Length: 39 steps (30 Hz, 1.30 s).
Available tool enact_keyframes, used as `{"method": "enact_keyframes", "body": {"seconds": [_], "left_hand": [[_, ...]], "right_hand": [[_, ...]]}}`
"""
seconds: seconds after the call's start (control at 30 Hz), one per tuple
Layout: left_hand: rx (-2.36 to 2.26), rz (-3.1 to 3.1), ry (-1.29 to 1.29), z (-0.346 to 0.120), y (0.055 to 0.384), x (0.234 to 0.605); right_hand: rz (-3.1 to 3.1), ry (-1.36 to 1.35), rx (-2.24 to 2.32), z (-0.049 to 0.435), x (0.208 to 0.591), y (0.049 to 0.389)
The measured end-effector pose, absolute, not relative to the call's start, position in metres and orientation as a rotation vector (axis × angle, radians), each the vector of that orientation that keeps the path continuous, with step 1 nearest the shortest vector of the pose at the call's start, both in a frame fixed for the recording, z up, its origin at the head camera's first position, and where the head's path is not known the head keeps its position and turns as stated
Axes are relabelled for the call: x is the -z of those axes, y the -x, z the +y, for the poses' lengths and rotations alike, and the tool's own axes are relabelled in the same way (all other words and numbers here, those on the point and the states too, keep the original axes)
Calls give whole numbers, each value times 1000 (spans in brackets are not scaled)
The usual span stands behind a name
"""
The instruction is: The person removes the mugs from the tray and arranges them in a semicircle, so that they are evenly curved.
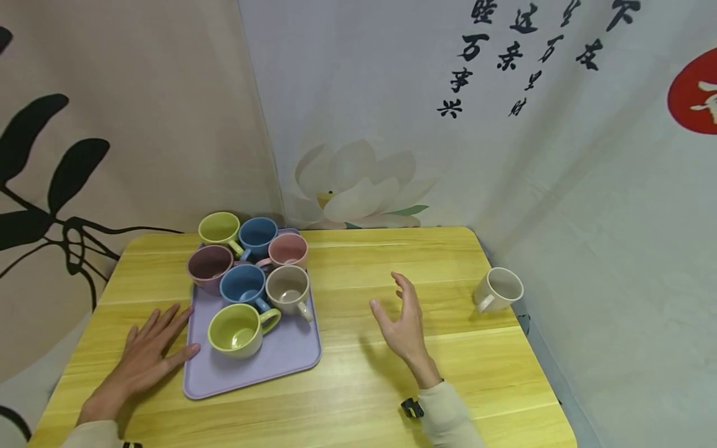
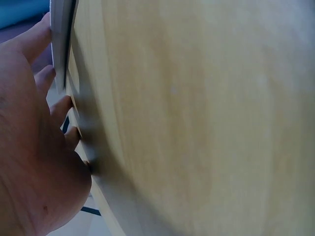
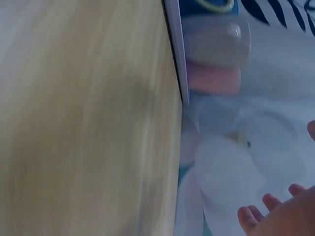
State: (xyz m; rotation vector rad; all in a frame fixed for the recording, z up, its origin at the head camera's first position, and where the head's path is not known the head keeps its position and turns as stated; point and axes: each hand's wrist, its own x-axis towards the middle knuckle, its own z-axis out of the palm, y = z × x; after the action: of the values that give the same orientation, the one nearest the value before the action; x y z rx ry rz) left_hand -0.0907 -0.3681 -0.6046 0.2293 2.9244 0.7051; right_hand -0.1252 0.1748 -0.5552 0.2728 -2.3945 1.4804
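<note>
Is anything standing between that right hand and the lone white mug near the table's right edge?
Nothing visible does: only bare yellow tabletop lies between the right hand and the white mug.

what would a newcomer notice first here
The eye likely lands on the colourful mugs crowded together on the lilac tray at the left of the table. Then come the lone whitish mug near its right edge and the red circle at the head view's upper right.
</note>
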Motion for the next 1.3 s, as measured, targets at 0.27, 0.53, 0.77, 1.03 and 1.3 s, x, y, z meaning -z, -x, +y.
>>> {"method": "enact_keyframes", "body": {"seconds": [0.27,0.53,0.77,1.03,1.3], "left_hand": [[-725,2915,-227,-371,90,607],[-734,2886,-202,-372,91,607],[-715,2890,-201,-371,92,607],[-713,2893,-198,-370,93,605],[-735,2888,-208,-369,92,608]], "right_hand": [[-2503,-440,-1554,127,563,123],[-2550,-608,-1590,93,569,124],[-2621,-689,-1603,76,576,129],[-2602,-717,-1738,63,580,132],[-2625,-663,-1741,54,582,134]]}}
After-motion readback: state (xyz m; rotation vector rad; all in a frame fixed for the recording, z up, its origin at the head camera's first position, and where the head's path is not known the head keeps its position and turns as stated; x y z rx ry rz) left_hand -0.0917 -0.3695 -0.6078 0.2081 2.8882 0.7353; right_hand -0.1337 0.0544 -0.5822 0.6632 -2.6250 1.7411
